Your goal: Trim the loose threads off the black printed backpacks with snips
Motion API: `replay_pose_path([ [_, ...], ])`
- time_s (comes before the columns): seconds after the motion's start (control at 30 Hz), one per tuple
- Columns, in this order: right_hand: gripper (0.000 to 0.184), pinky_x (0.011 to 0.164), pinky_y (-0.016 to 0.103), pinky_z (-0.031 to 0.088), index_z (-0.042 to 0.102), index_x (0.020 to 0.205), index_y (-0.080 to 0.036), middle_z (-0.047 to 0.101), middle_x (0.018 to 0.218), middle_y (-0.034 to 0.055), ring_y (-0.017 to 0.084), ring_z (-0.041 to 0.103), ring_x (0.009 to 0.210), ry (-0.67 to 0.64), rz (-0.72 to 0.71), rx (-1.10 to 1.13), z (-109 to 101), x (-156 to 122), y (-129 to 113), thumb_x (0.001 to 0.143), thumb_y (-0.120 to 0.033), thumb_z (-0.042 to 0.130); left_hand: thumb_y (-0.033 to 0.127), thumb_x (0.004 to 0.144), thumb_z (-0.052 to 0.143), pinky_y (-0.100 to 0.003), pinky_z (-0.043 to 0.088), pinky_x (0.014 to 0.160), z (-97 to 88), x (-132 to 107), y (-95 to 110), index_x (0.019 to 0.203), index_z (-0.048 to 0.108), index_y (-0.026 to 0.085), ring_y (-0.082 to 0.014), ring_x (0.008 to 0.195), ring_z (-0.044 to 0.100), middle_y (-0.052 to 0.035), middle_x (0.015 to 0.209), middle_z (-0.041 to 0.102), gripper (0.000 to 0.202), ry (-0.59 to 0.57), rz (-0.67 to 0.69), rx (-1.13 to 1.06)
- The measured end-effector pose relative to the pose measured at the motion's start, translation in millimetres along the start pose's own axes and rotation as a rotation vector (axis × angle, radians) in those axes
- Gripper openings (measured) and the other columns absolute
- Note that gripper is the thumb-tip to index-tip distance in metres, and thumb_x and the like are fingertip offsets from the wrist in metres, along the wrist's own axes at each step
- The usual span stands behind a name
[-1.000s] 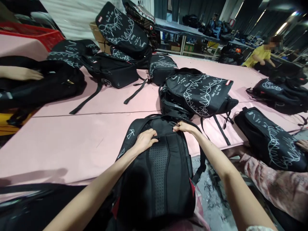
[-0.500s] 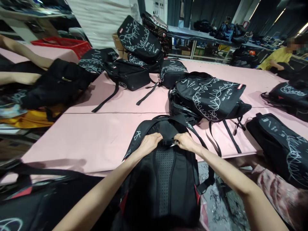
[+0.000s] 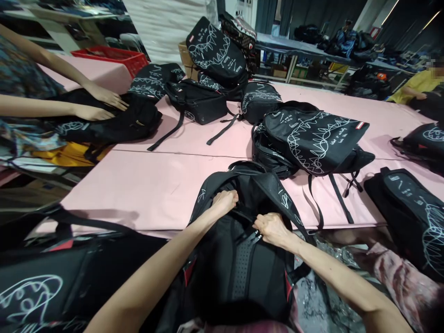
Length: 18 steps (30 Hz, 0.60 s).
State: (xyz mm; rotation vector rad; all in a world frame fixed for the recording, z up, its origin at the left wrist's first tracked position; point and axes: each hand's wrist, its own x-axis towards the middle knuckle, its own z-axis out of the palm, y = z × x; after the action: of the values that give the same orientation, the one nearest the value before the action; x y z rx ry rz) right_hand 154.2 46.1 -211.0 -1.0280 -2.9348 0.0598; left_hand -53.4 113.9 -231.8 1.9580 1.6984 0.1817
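Right in front of me a black backpack (image 3: pixel 222 259) stands at the table's edge, its padded back panel toward me and its top gaping. My left hand (image 3: pixel 225 202) is closed at the upper left of the opening, fingers curled on the backpack's fabric. At the right of the opening my right hand (image 3: pixel 272 227) is closed too, gripping the near edge of the backpack. Small metal zipper pulls (image 3: pixel 257 236) hang just under its fingers. White scribble marks show on the shoulder straps. The inside of the backpack is dark.
More black backpacks with white line drawings, such as one backpack (image 3: pixel 312 138), lie on the pink table (image 3: pixel 166 185). Another black bag (image 3: pixel 38 273) is at my near left. A co-worker's hands (image 3: pixel 104 101) press on a bag at the left. A red crate (image 3: pixel 114 58) stands behind.
The top of the backpack has come open between my hands, and my right hand has moved lower. The co-worker's bag now lies flatter under their hands. My view has shifted slightly left.
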Motion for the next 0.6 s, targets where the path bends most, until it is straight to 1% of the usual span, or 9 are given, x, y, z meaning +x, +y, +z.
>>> replay_pose_path([
  [0.1,0.021,0.057,0.028,0.030,0.058,0.075,-0.017,0.057,0.069,0.0030,0.013,0.052,0.060,0.008,-0.036,0.017,5.4,-4.3,-7.7,0.090,-0.021,0.044,0.017,0.073,0.053,-0.025,0.038,0.056,6.9,9.4,2.6,0.077,0.059,0.019,-0.0185,0.063,0.061,-0.0035,0.064,0.063,0.007,0.018,-0.030,0.070],
  [0.17,0.021,0.060,0.027,0.032,0.057,0.073,-0.017,0.057,0.069,0.0026,0.013,0.053,0.063,0.039,-0.018,0.039,9.7,-8.3,-8.9,0.089,-0.019,0.044,0.017,0.073,0.054,-0.028,0.039,0.057,9.1,9.6,4.6,0.080,0.060,0.017,-0.0217,0.065,0.061,-0.0069,0.067,0.064,0.009,0.035,-0.013,0.110],
  [0.23,0.020,0.061,0.026,0.033,0.058,0.074,-0.016,0.057,0.071,0.0023,0.013,0.055,0.065,0.082,0.043,0.072,14.9,-15.6,-5.2,0.090,-0.018,0.044,0.021,0.080,0.049,-0.029,0.040,0.061,12.7,-0.4,5.8,0.084,0.060,0.018,-0.0218,0.069,0.061,-0.0078,0.072,0.065,0.012,0.055,0.047,0.127],
  [0.3,0.016,0.061,0.026,0.035,0.060,0.085,-0.016,0.059,0.074,0.0023,0.013,0.057,0.067,0.105,0.105,0.108,21.8,-27.2,1.2,0.090,-0.018,0.045,0.027,0.088,0.042,-0.030,0.041,0.069,21.7,-20.0,4.2,0.086,0.060,0.020,-0.0198,0.077,0.060,-0.0062,0.080,0.065,0.020,0.058,0.136,0.128],
  [0.33,0.016,0.062,0.026,0.037,0.060,0.094,-0.017,0.061,0.077,0.0026,0.013,0.058,0.068,0.098,0.125,0.123,26.2,-34.5,3.8,0.089,-0.017,0.045,0.028,0.089,0.039,-0.030,0.040,0.074,28.7,-31.8,2.0,0.085,0.061,0.021,-0.0189,0.081,0.059,-0.0054,0.083,0.066,0.023,0.068,0.203,0.121],
  [0.4,0.028,0.067,0.027,0.041,0.056,0.112,-0.020,0.064,0.089,0.0038,0.014,0.060,0.073,0.059,0.167,0.153,36.3,-50.4,5.3,0.088,-0.012,0.044,0.027,0.090,0.039,-0.031,0.039,0.079,46.0,-54.9,-4.5,0.082,0.061,0.020,-0.0177,0.085,0.056,-0.0043,0.088,0.066,0.024,0.129,0.353,0.087],
  [0.47,0.046,0.080,0.029,0.044,0.049,0.124,-0.025,0.062,0.108,0.0046,0.015,0.061,0.088,0.013,0.205,0.196,46.3,-64.7,0.7,0.084,-0.004,0.041,0.024,0.091,0.040,-0.031,0.039,0.079,63.7,-72.8,-11.5,0.081,0.061,0.020,-0.0169,0.084,0.055,-0.0035,0.088,0.066,0.024,0.227,0.464,0.045],
  [0.53,0.058,0.092,0.033,0.042,0.043,0.130,-0.027,0.054,0.125,0.0040,0.017,0.056,0.106,-0.016,0.246,0.256,52.7,-72.9,-7.3,0.079,0.000,0.038,0.023,0.091,0.040,-0.030,0.039,0.076,77.1,-82.7,-16.6,0.082,0.061,0.020,-0.0163,0.082,0.054,-0.0031,0.087,0.065,0.023,0.297,0.497,0.025],
  [0.6,0.059,0.095,0.033,0.042,0.044,0.130,-0.027,0.050,0.130,0.0043,0.017,0.054,0.111,-0.027,0.303,0.336,51.6,-71.9,-13.9,0.078,0.001,0.038,0.022,0.091,0.041,-0.030,0.040,0.075,83.9,-84.9,-18.7,0.082,0.060,0.019,-0.0158,0.081,0.054,-0.0031,0.086,0.065,0.021,0.319,0.497,0.021],
])
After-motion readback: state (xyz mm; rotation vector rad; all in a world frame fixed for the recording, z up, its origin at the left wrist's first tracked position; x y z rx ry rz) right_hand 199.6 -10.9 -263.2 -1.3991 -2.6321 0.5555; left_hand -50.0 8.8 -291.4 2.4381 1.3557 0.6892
